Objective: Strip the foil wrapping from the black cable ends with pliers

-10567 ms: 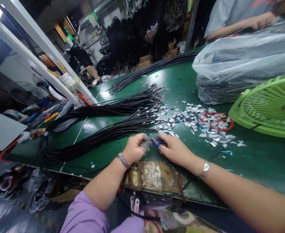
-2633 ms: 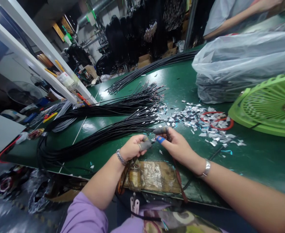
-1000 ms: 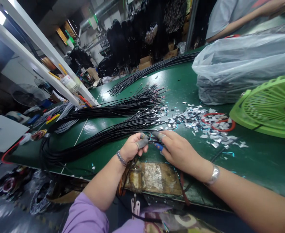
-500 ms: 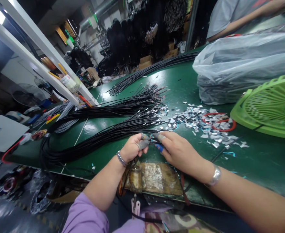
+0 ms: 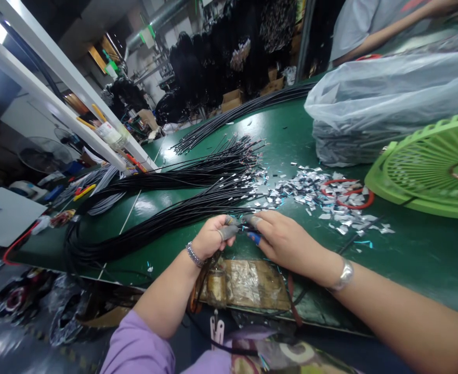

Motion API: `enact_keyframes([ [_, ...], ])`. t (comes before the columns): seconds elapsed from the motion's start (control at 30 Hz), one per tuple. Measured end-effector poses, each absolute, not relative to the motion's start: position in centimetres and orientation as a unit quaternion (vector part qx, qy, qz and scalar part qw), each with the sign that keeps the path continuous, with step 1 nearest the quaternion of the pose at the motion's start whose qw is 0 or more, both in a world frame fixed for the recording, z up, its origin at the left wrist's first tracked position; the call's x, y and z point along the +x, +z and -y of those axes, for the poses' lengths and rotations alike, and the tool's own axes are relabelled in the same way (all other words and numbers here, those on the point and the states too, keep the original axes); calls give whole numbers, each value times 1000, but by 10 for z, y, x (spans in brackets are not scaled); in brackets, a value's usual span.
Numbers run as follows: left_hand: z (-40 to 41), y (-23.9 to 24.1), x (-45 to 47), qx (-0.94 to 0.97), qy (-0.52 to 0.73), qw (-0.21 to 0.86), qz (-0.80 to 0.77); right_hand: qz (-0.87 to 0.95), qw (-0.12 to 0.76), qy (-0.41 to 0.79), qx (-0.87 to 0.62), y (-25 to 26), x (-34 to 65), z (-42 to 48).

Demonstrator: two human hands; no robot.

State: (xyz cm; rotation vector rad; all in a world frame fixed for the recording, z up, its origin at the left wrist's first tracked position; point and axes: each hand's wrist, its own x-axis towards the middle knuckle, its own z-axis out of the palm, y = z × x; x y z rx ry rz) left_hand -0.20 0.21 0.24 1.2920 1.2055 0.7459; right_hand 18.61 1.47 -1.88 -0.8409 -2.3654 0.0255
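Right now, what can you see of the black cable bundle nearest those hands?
The bundle of black cables is many thin, smooth strands that look plastic-coated. It lies loosely on the green tabletop, bending round at the picture's left, where it meets the bundle behind, and fanning out rightward into ends, many pale-tipped, near silvery scraps. The left hand is just in front; whether they touch is unclear.

Left hand (image 5: 215, 236) and right hand (image 5: 279, 239), both finger-wrapped, are covering much of the thin black cable (image 5: 246, 229); its bright-blue wire tips (image 5: 244, 227) are showing too small to count. Right of the grip, frame edge is cropping the bright green plastic fan (image 5: 419, 174). Beyond it, black hanging bundles (image 5: 209, 67) are blurring together.
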Motion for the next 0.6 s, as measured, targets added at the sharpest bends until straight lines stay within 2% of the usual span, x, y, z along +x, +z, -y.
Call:
enact_keyframes([
  [0.2, -4, 0, -4, 523, 359, 576, -516, 883, 332, 47, -330, -15, 191, -19],
  [0.43, -2, -1, -3, 565, 334, 553, -514, 773, 377, 357, -363, -21, 185, -24],
  [0.6, -2, -1, -2, 583, 314, 551, -508, 776, 395, 347, -349, -22, 179, -20],
])
